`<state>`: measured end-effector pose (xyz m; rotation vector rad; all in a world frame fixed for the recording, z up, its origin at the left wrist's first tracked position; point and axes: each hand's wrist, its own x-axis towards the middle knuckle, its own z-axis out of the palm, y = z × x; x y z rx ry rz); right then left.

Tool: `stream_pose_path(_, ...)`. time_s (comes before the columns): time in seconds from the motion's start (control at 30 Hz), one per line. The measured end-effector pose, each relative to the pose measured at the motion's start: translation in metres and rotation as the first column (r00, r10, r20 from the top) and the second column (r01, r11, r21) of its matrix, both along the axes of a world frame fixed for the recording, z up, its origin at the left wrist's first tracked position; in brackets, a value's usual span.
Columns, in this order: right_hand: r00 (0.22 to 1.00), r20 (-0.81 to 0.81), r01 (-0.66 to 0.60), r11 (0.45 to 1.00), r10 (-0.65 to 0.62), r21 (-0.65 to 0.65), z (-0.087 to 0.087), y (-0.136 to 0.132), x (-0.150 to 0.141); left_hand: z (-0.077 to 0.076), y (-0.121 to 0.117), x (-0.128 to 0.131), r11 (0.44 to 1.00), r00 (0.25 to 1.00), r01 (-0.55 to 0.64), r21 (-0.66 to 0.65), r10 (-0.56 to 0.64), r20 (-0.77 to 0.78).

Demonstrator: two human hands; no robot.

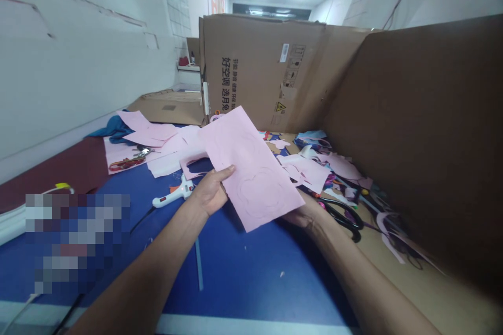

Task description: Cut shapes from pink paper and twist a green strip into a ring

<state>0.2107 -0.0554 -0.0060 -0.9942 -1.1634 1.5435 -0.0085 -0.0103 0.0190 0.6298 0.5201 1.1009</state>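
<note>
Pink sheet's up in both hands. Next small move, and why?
Probably pick up the black-handled scissors with the right hand: they lie just beside it. The left hand already grips the pink sheet, and the rounded pencil outline on it looks uncut.

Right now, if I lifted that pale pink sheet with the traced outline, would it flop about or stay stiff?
The pale pink craft sheet is probably light and fairly stiff: supported by the left hand and right hand, it looks nearly flat, barely drooping. Being thin, it would probably still bend if pressed.
</note>
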Motion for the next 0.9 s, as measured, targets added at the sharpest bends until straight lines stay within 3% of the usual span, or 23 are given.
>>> stream_pose_path(0.1,0.991,-0.109,-0.09,0.991,0.079,-0.102,0.001,0.006,0.005,0.001,0.005,-0.005,0.999,0.999,-0.034,-0.02,0.034,-0.007)
stream_pose_path(0.4,0.976,-0.128,-0.196,0.967,0.176,-0.161,-0.014,0.009,0.01,0.003,0.006,-0.008,0.998,0.998,-0.049,-0.047,0.048,-0.032)
stream_pose_path(0.53,0.973,-0.081,-0.225,0.961,0.214,-0.163,-0.013,0.007,0.013,0.004,0.006,-0.009,0.998,0.998,-0.041,-0.042,0.039,-0.048)
stream_pose_path(0.73,0.955,-0.148,-0.27,0.96,0.257,-0.069,-0.009,0.007,0.015,0.004,0.006,-0.008,0.998,0.997,-0.054,-0.033,0.052,-0.065)
stream_pose_path(0.9,0.973,-0.049,-0.228,0.971,0.225,-0.072,-0.006,0.002,0.005,0.003,0.006,-0.007,0.999,0.997,-0.036,-0.031,0.034,-0.068)
